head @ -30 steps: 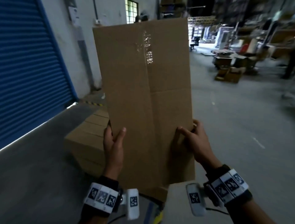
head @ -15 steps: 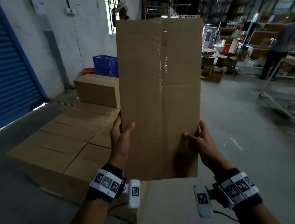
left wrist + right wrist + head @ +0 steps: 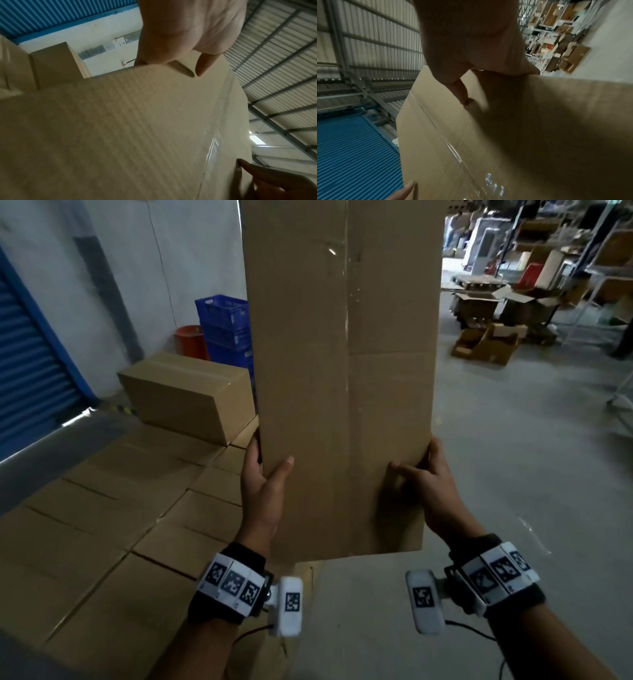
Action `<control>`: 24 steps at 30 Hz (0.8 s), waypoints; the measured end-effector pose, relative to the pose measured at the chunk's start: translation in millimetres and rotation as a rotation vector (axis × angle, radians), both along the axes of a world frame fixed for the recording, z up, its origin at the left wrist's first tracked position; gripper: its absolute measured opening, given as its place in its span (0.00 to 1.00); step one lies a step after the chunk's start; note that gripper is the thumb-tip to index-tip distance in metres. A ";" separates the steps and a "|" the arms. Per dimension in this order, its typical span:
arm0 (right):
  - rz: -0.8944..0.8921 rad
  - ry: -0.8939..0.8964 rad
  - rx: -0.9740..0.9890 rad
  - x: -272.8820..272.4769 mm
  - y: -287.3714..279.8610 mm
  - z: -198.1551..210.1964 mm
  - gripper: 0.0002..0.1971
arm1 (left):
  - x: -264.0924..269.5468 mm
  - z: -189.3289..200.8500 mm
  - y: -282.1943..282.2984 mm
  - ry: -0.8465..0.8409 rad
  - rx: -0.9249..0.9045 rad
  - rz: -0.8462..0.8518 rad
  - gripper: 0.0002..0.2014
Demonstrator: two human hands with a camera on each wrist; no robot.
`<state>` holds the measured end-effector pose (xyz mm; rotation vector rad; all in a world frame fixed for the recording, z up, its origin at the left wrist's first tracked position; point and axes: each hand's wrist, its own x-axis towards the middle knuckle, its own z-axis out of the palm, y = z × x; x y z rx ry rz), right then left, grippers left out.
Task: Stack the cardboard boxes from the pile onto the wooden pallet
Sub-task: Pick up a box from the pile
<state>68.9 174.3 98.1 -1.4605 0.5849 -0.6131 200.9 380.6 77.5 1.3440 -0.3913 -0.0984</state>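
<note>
Both hands, left hand (image 3: 262, 494) and right hand (image 3: 432, 493), pinch the tall cardboard box (image 3: 342, 378); it hides twelve o'clock, so I could misplace it on the stacked boxes (image 3: 113, 518) at nine o'clock.

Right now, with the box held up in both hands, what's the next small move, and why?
Probably swing the held box left and lower it toward the flat layer of boxes. The left hand and right hand grip its lower side edges, it hangs in the air blocking the forward view, and only one upper box sits on that layer.
</note>
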 end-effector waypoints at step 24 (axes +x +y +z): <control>0.835 0.037 0.016 362.8 -153.3 -9.2 0.34 | 174.6 2.4 -105.0 0.068 0.133 0.807 0.33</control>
